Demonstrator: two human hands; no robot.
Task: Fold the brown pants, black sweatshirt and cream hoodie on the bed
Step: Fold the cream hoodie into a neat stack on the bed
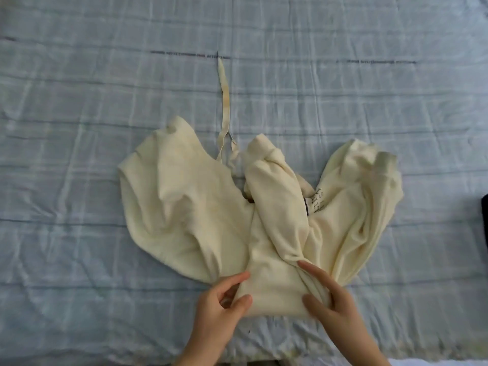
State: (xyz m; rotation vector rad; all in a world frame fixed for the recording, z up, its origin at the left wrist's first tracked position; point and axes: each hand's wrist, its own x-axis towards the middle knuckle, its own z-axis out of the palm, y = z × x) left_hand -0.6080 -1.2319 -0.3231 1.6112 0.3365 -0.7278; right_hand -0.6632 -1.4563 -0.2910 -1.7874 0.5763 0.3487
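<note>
The cream hoodie lies crumpled in the middle of the bed, spread in a rough heart shape. One drawstring trails away from it toward the far side. Dark printed letters show on its right part. My left hand pinches the near left edge of the hoodie's bunched lower end between thumb and fingers. My right hand grips the same bunched end from the right, fingers laid over the cloth. The brown pants are not in view.
The bed is covered with a wrinkled pale blue checked sheet. A dark object, possibly black cloth, pokes in at the right edge. The near edge of the bed runs along the bottom of the view.
</note>
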